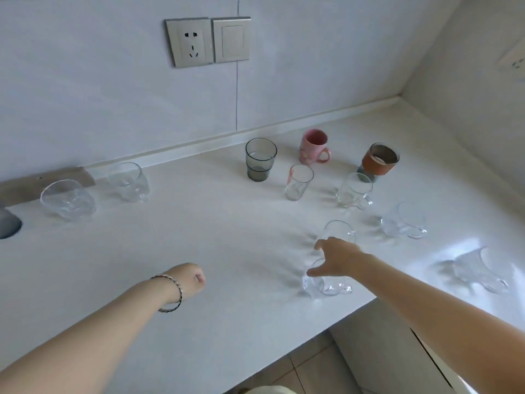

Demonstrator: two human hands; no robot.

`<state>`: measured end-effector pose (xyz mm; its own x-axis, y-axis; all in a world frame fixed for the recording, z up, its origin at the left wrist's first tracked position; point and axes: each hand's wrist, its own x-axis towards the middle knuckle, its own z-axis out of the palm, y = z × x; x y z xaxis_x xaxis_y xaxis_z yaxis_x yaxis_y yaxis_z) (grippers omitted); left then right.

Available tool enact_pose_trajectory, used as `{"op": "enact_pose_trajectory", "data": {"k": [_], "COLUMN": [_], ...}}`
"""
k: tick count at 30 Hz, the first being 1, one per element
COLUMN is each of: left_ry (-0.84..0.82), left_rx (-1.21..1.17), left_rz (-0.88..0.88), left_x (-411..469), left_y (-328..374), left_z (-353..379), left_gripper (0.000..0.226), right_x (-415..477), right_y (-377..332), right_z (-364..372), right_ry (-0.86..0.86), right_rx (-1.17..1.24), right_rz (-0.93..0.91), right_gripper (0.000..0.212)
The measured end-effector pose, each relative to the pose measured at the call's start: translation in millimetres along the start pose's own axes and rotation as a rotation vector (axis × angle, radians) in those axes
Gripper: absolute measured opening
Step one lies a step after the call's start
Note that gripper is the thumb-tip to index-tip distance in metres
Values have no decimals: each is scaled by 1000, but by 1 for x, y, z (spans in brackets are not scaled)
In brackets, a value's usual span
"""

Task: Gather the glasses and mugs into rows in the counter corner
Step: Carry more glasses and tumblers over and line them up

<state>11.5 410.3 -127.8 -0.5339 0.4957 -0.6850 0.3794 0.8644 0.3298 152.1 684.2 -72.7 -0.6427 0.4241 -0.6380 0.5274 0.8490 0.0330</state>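
Note:
On the white counter (pixel 199 237) stand a smoky grey tumbler (pixel 260 159), a pink mug (pixel 314 146), a glass with a brown sleeve (pixel 380 160) and a slim clear glass (pixel 298 182). Clear handled mugs (pixel 353 190) (pixel 403 221) (pixel 339 231) (pixel 326 284) sit further right and nearer, with one more (pixel 488 270) at the far right. Two round clear glasses (pixel 66 199) (pixel 127 180) stand at the left. My right hand (pixel 338 257) spreads over the two nearest mugs, thumb on the front one's rim. My left hand (pixel 189 280) hovers in a fist, holding nothing.
A socket (pixel 189 42) and a switch (pixel 231 39) are on the back wall. The counter corner (pixel 400 96) is at the upper right. A grey object (pixel 8 223) sits at the left edge. The counter's front edge (pixel 312 336) runs diagonally below my arms.

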Motion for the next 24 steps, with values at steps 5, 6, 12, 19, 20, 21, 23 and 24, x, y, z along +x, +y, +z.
{"op": "enact_pose_trajectory", "data": {"k": [5, 6, 12, 19, 20, 21, 23, 24], "left_ry": [-19, -11, 3, 81, 95, 107, 136, 156], "left_rx": [-20, -25, -101, -147, -166, -187, -217, -231], "left_rz": [-19, -27, -137, -250, -272, -295, -337, -354], "left_x": [0, -2, -24, -75, -82, -91, -109, -119], "left_y": [18, 19, -7, -68, -82, -96, -126, -142], "left_z": [8, 9, 16, 7, 7, 8, 8, 8], "left_gripper": [24, 26, 28, 21, 20, 20, 18, 18], "right_x": [-9, -8, 1, 7, 5, 3, -4, -7], "right_y": [10, 10, -6, -104, -125, -146, -191, -213], "right_z": [28, 30, 24, 0, -3, -5, -8, -7], "right_ry": [-74, -63, 26, 89, 95, 104, 131, 147], "right_rx": [-1, -12, -2, 105, 109, 107, 96, 91], "right_rz": [-56, -62, -87, -229, -262, -297, -367, -399], "right_gripper": [87, 86, 73, 76, 76, 76, 76, 75]}}
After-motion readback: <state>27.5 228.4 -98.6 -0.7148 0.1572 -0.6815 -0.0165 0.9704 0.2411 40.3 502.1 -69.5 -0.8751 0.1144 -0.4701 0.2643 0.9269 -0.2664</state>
